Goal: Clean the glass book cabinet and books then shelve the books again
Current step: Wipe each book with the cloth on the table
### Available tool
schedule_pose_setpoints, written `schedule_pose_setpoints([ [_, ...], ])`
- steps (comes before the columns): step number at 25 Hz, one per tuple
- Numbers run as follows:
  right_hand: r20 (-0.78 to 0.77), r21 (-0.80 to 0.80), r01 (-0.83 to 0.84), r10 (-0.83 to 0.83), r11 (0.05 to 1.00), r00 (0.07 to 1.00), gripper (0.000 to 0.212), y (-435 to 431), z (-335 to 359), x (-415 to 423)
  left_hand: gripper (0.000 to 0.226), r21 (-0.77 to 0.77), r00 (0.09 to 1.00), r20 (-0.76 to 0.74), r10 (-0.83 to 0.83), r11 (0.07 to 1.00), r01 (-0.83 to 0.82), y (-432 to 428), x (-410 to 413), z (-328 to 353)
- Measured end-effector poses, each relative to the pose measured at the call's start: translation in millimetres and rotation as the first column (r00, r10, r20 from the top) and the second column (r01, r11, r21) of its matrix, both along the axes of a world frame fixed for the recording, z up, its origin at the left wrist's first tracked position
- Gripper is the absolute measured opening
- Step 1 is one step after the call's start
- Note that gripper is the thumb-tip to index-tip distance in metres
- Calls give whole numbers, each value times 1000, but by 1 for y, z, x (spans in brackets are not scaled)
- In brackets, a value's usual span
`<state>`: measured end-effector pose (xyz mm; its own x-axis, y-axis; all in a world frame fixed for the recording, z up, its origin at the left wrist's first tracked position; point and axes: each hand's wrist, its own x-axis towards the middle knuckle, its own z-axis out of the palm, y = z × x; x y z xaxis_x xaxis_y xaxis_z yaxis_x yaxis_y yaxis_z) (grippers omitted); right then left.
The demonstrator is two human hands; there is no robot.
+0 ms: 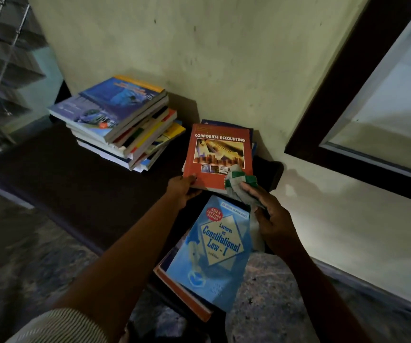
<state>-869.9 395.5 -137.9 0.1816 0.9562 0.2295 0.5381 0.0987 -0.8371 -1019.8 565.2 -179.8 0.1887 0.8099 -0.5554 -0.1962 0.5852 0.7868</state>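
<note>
So the red book [219, 154] is the one getting cleaned right now. It lies flat on top of a small pile on the dark bench [63, 169], straight ahead of both hands and close to the wall [224, 58]. Its long axis runs away from the person, title end at the far side. The left hand [182, 188] grips the near left corner, looks like it's just pinning the thing down. The right hand [271, 219] is bunched around a grey and green cloth [241, 181], and the cloth sits on the near right corner of the cover. Pretty much the whole cover is out beyond the cloth, toward the wall. So the right hand is the one placed to do the work, and the obvious wipe would be a push away from the body along the book's length, then across to the left. The blue book [214, 248] lies nearer the person, under the wrists, touched by neither hand. The big stack [120, 122] sits well off to the left.
</note>
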Motion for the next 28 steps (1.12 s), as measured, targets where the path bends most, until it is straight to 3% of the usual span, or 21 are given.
schedule_pose_setpoints([
  [4,-50,47,-71,73,996,996,48,11,9,-4,27,52,988,111,106,992,-112,-17,-44,-5],
  [8,-65,60,-243,246,968,967,47,44,19,-37,5,-71,880,181,439,898,-433,-51,-133,-12],
  [15,-2,18,-531,531,847,847,53,115,-3,-137,18,-199,811,-28,584,792,-577,-84,-225,-45],
  [17,55,-27,-510,510,860,858,56,144,-27,-159,13,-212,815,-25,578,794,-570,-90,-232,-54],
  [20,155,-198,-348,379,917,912,61,175,-69,-172,17,-218,829,4,559,810,-545,-97,-232,-62],
  [23,527,-303,-199,338,932,780,65,180,-102,-184,23,-231,842,24,538,823,-519,-98,-232,-61],
  [28,612,-269,-284,391,920,687,78,161,-110,-233,22,-233,857,41,513,839,-491,-98,-237,-65],
])
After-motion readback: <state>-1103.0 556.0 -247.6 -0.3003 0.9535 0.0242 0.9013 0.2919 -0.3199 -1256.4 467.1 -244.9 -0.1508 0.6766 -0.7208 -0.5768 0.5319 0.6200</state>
